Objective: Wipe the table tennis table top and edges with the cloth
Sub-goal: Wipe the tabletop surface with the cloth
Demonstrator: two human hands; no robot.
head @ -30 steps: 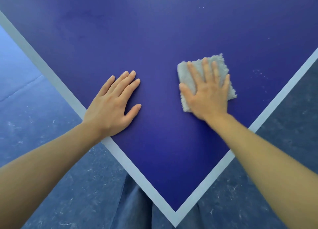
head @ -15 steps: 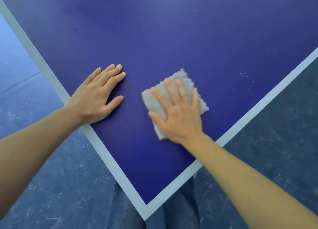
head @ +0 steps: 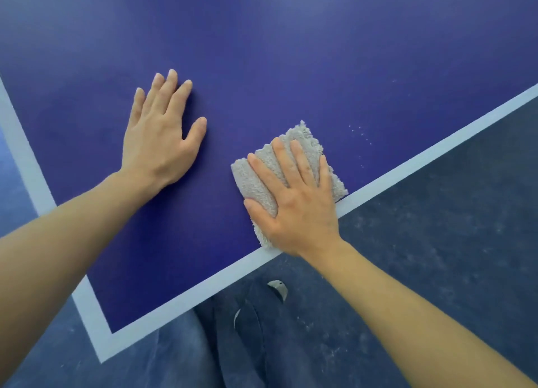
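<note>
Soft even daylight, pale sheen on the table top (head: 291,23) far side, faint hand shadows, wide-angle bending

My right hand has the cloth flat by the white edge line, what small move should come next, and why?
Probably slide the right hand and cloth forward along the white edge line, over the pale specks on the blue table just beyond the cloth. They look unwiped, and the left hand braces flat.
</note>
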